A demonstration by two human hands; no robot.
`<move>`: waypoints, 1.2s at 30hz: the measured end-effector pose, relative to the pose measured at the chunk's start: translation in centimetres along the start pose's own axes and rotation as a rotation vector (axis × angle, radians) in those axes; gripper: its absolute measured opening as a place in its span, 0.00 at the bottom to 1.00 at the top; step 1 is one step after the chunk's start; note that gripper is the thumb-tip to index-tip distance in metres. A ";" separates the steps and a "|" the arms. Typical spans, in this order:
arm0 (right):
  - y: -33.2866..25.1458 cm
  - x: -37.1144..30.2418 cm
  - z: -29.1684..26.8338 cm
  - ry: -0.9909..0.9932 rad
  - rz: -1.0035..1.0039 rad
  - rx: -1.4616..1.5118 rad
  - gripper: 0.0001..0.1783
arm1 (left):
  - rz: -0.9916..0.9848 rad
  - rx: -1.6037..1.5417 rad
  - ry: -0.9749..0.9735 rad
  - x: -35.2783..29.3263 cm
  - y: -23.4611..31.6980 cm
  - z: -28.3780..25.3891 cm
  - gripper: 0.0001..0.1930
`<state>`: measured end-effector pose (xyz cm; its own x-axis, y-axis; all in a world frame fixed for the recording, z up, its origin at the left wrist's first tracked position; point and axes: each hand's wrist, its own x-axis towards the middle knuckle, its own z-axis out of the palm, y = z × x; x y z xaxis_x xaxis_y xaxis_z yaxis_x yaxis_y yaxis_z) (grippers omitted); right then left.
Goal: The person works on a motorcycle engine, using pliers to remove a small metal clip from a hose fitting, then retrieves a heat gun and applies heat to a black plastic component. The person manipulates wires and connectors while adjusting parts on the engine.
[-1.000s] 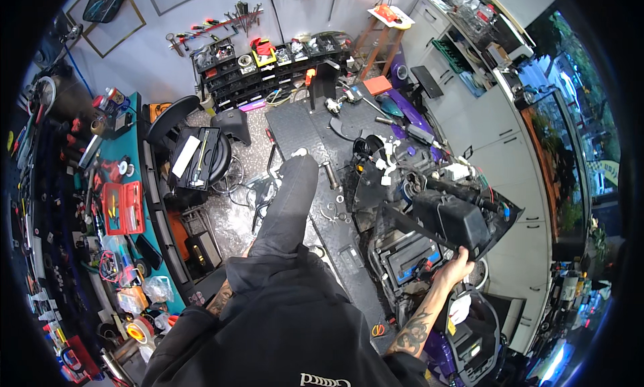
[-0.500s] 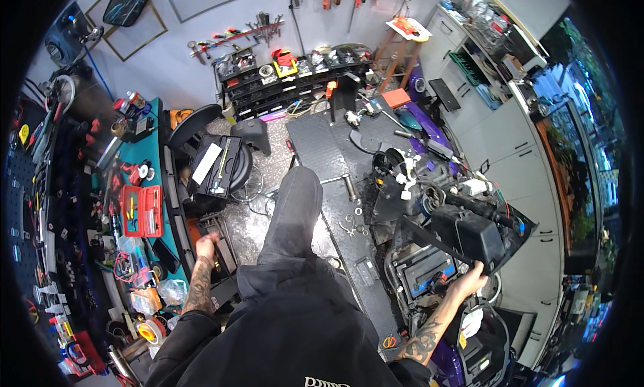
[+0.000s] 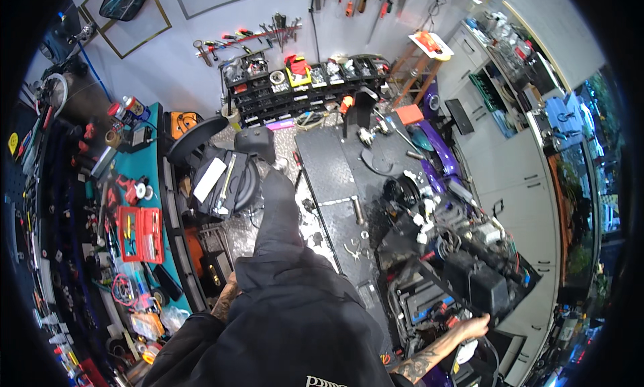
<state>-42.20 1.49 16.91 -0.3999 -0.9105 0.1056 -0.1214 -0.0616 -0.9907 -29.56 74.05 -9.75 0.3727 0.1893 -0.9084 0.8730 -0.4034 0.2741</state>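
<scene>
Head view: right hand, at lower right, has its fingers clamped on the near edge of a black panel, beside a black box. Left hand is mostly hidden by the jacket; I cannot tell its fingers. A metal tool lies mid-floor, a teal bench stands at left

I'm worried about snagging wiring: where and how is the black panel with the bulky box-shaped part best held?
Probably by the near edge of the black panel, coming from the person's side, where the right hand is at its corner. That edge reaches out past the bulky box-shaped part, while white connectors and other parts crowd beyond the far side.
</scene>
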 end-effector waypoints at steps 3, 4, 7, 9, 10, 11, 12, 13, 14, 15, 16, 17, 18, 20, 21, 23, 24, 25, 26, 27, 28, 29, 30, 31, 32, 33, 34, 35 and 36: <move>-1.4 -3.7 2.5 0.079 -0.289 -0.093 0.18 | 0.054 -0.078 -0.017 4.1 11.9 -3.8 0.21; -1.6 -5.8 3.8 0.077 -0.399 -0.136 0.19 | 0.115 -0.106 0.005 6.1 16.5 -5.2 0.22; 0.5 -14.7 8.1 -0.031 -0.549 -0.231 0.20 | 0.480 -0.155 0.064 14.8 30.5 -7.9 0.22; 3.7 -22.3 10.5 -0.199 -0.461 -0.310 0.21 | 0.656 -0.087 0.118 19.2 40.9 -8.5 0.22; 5.8 -26.0 12.3 -0.349 -0.354 -0.369 0.22 | 0.645 -0.067 0.093 20.6 45.0 -9.1 0.23; 8.1 -29.6 13.4 -0.487 -0.214 -0.428 0.22 | 0.644 -0.046 0.063 22.7 49.0 -9.7 0.23; 10.3 -32.7 14.4 -0.629 -0.042 -0.492 0.23 | 0.697 -0.050 0.054 27.7 50.7 -9.6 0.23; 12.5 -35.3 14.1 -0.731 0.139 -0.574 0.23 | 0.680 -0.063 0.042 28.3 55.1 -9.9 0.22; 14.8 -37.7 13.9 -0.829 0.319 -0.661 0.24 | 0.717 -0.045 0.077 29.2 58.5 -10.5 0.22; 17.1 -39.4 13.2 -0.920 0.485 -0.755 0.25 | 0.800 -0.157 0.124 30.8 60.5 -10.6 0.22; 19.0 -40.5 12.9 -1.000 0.609 -0.844 0.25 | 0.798 -0.235 0.166 32.8 62.1 -10.6 0.22; 20.6 -41.3 12.8 -1.069 0.697 -0.924 0.26 | 0.820 -0.299 0.212 34.2 63.4 -10.5 0.22; 22.0 -41.5 12.5 -1.131 0.763 -0.998 0.27 | 0.753 -0.408 0.184 35.8 63.6 -10.1 0.21; 24.1 -40.1 12.8 -1.267 0.815 -1.137 0.28 | 0.600 -0.689 0.117 38.4 63.6 -9.3 0.19; 24.8 -38.3 13.2 -1.358 0.788 -1.215 0.29 | 0.498 -0.859 0.080 39.1 62.9 -8.8 0.18; 26.2 -37.5 16.4 -1.699 0.547 -1.354 0.30 | 0.433 -0.998 0.119 41.0 62.4 -8.7 0.15; 27.6 -41.8 18.4 -1.390 0.875 -0.966 0.24 | 0.490 -0.996 0.162 42.6 62.9 -9.2 0.15; 26.1 -47.6 23.4 -1.428 0.904 -0.887 0.23 | 0.533 -1.004 0.194 43.5 63.1 -9.4 0.15; 24.8 -50.6 27.7 -1.479 0.927 -0.840 0.23 | 0.544 -1.060 0.239 44.5 62.2 -10.2 0.14; 24.8 -52.4 30.5 -1.569 0.881 -0.904 0.27 | 0.556 -1.110 0.273 45.9 61.8 -11.0 0.14; 25.0 -54.3 32.7 -1.598 0.838 -0.972 0.28 | 0.531 -1.087 0.314 46.9 62.2 -12.1 0.14; 25.2 -55.4 34.0 -1.625 0.797 -1.040 0.30 | 0.477 -1.079 0.325 46.9 63.5 -13.6 0.13; 25.7 -55.8 34.6 -1.601 0.810 -1.049 0.29 | 0.439 -1.098 0.339 47.8 63.9 -14.9 0.13; 26.8 -56.4 35.2 -1.581 0.822 -1.046 0.29 | 0.412 -1.116 0.356 49.5 64.1 -15.9 0.13; 28.1 -57.0 35.6 -1.563 0.834 -1.040 0.28 | 0.428 -1.143 0.438 51.0 63.8 -16.2 0.13; 29.7 -56.1 35.0 -1.515 0.861 -1.076 0.28 | 0.447 -1.168 0.521 52.1 63.7 -16.7 0.13; 32.1 -54.3 33.7 -1.477 0.892 -1.103 0.28 | 0.477 -1.188 0.613 53.6 63.7 -17.5 0.13; 33.9 -52.0 31.8 -1.416 0.919 -1.125 0.28 | 0.550 -1.218 0.640 53.1 64.5 -17.9 0.12; 34.9 -50.0 30.0 -1.445 0.933 -1.064 0.28 | 0.581 -1.186 0.659 52.0 65.0 -18.6 0.12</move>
<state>0.78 32.63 -25.50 0.1667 -0.1438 -0.9755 -0.9462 0.2551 -0.1993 52.40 74.37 -33.35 0.5418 0.7556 -0.3680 0.1751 0.3268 0.9287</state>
